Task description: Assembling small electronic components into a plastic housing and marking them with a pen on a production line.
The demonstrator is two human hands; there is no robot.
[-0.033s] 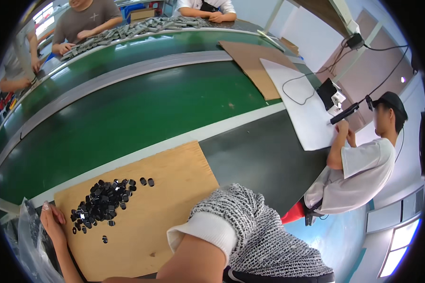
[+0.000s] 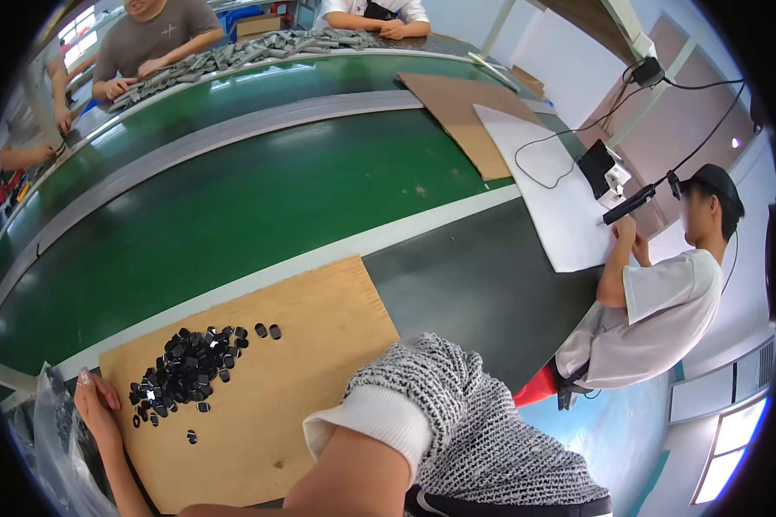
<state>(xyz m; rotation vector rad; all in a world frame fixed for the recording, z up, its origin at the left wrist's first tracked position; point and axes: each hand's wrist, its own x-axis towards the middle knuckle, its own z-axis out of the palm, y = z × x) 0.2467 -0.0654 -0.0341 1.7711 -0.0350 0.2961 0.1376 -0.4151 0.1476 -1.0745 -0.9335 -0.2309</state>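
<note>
My left hand (image 2: 97, 403) rests at the left edge of a tan board (image 2: 319, 345), next to a clear plastic bag (image 2: 60, 452). Its fingers are stretched and apart, and I see nothing held in them. Just right of it lies a pile of small black, shiny, rounded pieces (image 2: 185, 370). Two more such pieces (image 2: 268, 332) sit apart beyond the pile, and a single piece (image 2: 191, 437) lies nearer to me. A bare forearm (image 2: 353, 474) below a knitted black-and-white sleeve crosses the lower edge. My right hand is out of the picture.
Past the board runs a green conveyor belt (image 2: 259, 189). Across it people sit by a heap of grey pieces (image 2: 250, 53). To the right are a dark mat (image 2: 474, 276), a white sheet (image 2: 543, 198), brown cardboard (image 2: 457, 112) and a co-worker (image 2: 655, 319) in a cap.
</note>
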